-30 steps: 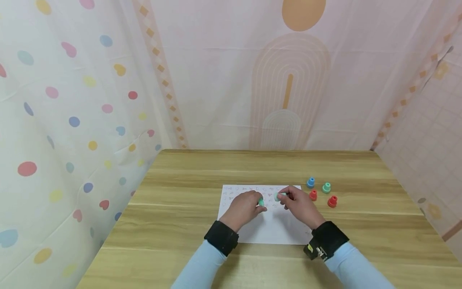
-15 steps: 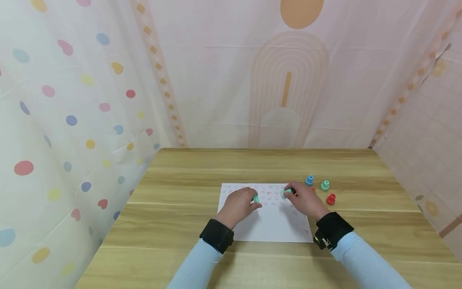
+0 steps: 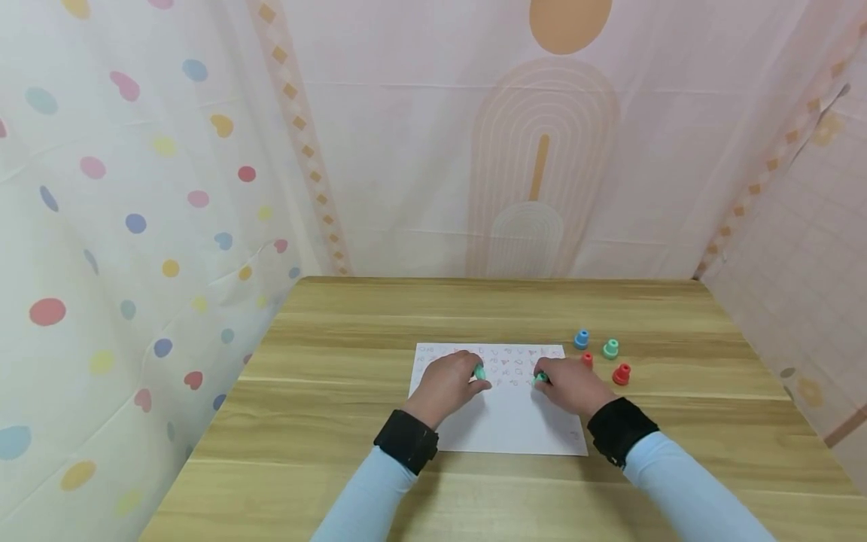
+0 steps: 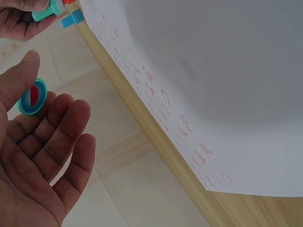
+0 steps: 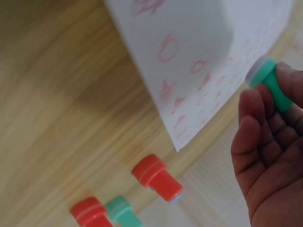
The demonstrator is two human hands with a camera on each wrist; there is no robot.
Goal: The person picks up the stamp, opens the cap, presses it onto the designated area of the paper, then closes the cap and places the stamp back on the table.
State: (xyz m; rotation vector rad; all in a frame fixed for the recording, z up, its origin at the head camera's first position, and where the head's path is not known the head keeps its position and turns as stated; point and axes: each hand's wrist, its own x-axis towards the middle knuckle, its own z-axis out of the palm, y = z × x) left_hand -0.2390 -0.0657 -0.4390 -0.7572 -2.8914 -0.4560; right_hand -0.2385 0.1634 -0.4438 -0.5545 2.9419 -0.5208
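A white sheet of paper (image 3: pixel 508 433) lies on the wooden table, its upper part covered with rows of small red marks. My right hand (image 3: pixel 576 385) pinches a green toy stamp (image 5: pixel 273 86) over the sheet's right side; its wide pale end shows in the right wrist view. Whether that end touches the paper cannot be told. Over the left part of the sheet, my left hand (image 3: pixel 445 385) holds a small round green-rimmed piece (image 4: pixel 40 97) between thumb and fingers. It has a blue face with a red shape; most of its body is hidden by the hand.
Beyond the sheet's upper right corner stand a blue stamp (image 3: pixel 581 340), another green stamp (image 3: pixel 611 348) and two red stamps, one red stamp (image 3: pixel 622 374) farther right. My right hand partly covers the other red stamp (image 3: pixel 587 360). Patterned curtains surround the table.
My right hand moved right, then turned its stamp from a sideways lie to pointing more downward. My left hand shifted slightly left and kept its green piece.
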